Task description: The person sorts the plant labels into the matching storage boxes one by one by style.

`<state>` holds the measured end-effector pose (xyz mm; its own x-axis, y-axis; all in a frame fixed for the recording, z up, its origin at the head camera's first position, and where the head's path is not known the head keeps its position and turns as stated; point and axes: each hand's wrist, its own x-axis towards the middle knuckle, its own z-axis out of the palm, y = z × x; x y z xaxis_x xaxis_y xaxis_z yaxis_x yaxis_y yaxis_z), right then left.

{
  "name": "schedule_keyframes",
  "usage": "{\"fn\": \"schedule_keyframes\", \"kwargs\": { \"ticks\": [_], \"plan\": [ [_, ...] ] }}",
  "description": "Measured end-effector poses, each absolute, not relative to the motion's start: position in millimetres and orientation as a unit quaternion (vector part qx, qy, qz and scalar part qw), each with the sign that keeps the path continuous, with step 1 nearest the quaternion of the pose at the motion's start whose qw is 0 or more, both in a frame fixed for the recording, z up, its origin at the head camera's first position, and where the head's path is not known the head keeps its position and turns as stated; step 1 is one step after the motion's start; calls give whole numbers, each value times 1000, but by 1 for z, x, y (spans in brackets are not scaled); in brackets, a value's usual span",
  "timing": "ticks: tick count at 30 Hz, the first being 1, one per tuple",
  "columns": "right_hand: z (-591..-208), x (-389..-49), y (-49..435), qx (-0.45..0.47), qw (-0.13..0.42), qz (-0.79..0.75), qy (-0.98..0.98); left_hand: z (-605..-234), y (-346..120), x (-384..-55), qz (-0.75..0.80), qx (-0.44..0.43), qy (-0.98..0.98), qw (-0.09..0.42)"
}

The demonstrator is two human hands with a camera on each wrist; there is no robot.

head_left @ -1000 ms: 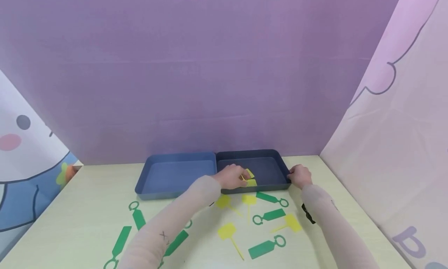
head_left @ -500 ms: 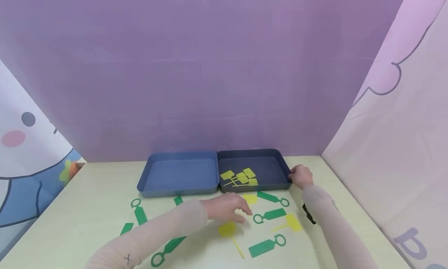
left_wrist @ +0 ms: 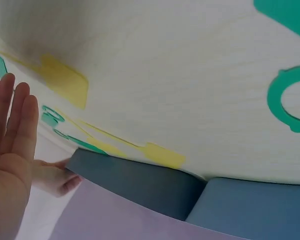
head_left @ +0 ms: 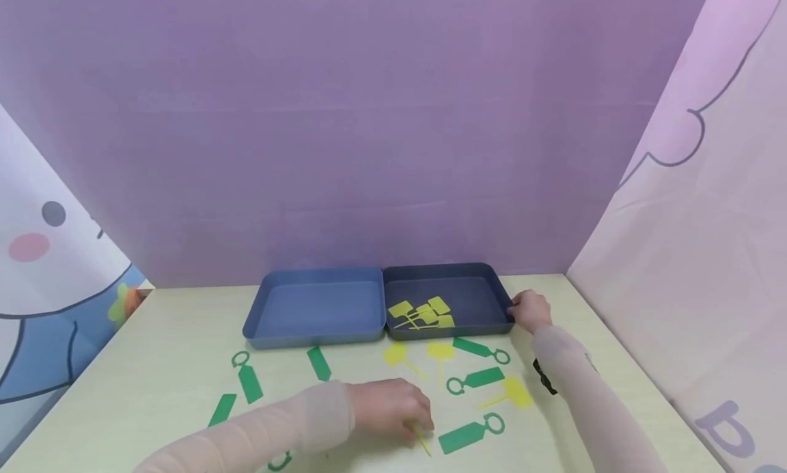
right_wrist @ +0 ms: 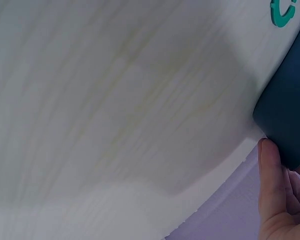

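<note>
My left hand (head_left: 390, 406) is low over the table, thumb and forefinger together at a yellow plant label (head_left: 422, 440); its thin stem pokes out past the fingertips and its square head is hidden under the hand. In the left wrist view that yellow label (left_wrist: 65, 82) lies beside the other fingers (left_wrist: 25, 120), which look fairly straight. My right hand (head_left: 531, 310) grips the right wall of the dark blue tray (head_left: 455, 331), a finger (right_wrist: 271, 175) against the outside. Several yellow labels (head_left: 425, 314) lie piled in that tray's front left.
A lighter blue tray (head_left: 320, 309) adjoins the dark one on its left. Green ring labels (head_left: 462, 437) are scattered across the table, with more yellow labels (head_left: 515, 392) in front of the dark tray. A purple curtain (head_left: 393, 152) hangs right behind both trays.
My left hand has left the dark tray, where yellow labels now lie uncovered, and come down toward the front onto another yellow label. My right hand keeps its grip on the tray wall.
</note>
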<state>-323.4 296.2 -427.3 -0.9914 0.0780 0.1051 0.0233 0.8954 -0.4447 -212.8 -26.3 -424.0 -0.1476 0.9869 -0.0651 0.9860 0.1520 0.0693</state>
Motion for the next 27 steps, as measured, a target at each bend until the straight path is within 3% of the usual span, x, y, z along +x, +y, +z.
{"fn": "schedule_keyframes", "kwargs": {
  "ticks": [27],
  "plan": [
    [-426,-322,296,-28,59,231,-971,-440,-25,-212,46,694,718,13]
  ]
}}
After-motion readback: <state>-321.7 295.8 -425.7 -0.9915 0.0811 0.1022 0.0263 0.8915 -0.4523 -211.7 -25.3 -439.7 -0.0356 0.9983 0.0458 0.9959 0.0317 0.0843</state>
